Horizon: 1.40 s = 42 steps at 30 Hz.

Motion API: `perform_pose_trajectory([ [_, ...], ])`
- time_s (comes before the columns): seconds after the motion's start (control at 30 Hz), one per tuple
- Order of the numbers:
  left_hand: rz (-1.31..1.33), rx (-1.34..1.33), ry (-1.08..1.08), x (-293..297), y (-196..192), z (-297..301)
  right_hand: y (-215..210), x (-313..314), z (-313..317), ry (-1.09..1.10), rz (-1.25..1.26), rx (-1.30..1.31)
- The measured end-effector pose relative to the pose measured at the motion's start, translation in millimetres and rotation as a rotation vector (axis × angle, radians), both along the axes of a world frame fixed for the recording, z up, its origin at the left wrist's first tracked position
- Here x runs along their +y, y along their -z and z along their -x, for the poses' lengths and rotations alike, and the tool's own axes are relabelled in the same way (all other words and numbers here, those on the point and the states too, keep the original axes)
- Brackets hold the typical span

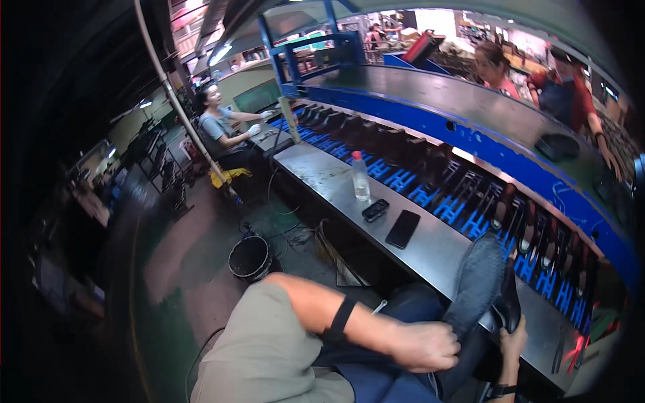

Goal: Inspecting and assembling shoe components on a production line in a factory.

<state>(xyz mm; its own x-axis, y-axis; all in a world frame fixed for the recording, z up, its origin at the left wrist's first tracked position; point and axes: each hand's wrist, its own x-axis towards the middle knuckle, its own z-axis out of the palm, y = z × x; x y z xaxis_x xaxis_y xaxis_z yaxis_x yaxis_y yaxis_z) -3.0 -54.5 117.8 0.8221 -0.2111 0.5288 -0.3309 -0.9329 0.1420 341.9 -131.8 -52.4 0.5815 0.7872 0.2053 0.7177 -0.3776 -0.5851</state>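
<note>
My right hand (513,341) is wrapped around a shiny black shoe (508,305) over the near edge of the metal bench. Beside it a dark grey textured sole (478,269) stands tilted up; I cannot tell whether it belongs to the same shoe. My left hand (426,346) is closed in a fist just left of the shoe, above my lap, slightly blurred. What it holds, if anything, is hidden. On the metal bench (443,258), ahead of my hands, lie a black phone (403,229) and a smaller dark handset (375,210).
A clear bottle with a red cap (361,178) stands on the bench. Behind runs a rack with blue prongs (423,195) carrying shoes, under a blue conveyor (497,141). A black bucket (250,258) sits on the floor. Co-workers (225,124) sit far left and stand across the conveyor.
</note>
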Motion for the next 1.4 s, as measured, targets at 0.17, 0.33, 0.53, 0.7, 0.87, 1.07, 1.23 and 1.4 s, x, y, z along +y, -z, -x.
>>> perform_pose_trajectory([
  [0.17, 0.538, 0.541, -0.375, -29.2, 158.3, 86.2, -147.3, -7.4, 35.2, -0.114, -0.440, 0.191],
  [0.33, 0.486, -0.363, -0.780, 43.7, 130.7, 102.3, -95.6, -33.8, 57.8, -0.266, -0.463, 0.541],
  [0.53, 1.240, -0.011, -1.019, 152.9, 206.5, 105.3, -43.1, -21.4, 137.3, -0.385, -0.241, 0.780],
  [0.7, 2.123, -0.332, -0.080, 130.4, 163.6, 96.3, -26.7, -55.9, 160.4, -0.224, -0.260, 1.244],
  [0.87, 2.165, -0.149, 0.330, 107.4, 96.6, 97.8, -12.8, -122.8, 198.6, -0.001, -0.254, 1.757],
  [1.07, 2.407, -0.232, 0.312, 87.9, 64.1, 67.5, -32.2, -129.4, 178.8, -0.252, -0.267, 1.938],
  [1.23, 2.049, -0.095, 0.147, 65.1, 21.0, 29.1, -94.7, -83.5, 179.9, -0.539, -0.246, 1.564],
  [1.4, 1.504, 0.172, -0.016, 28.8, -4.1, 6.4, -105.5, -80.2, 200.1, -0.730, -0.245, 1.356],
])
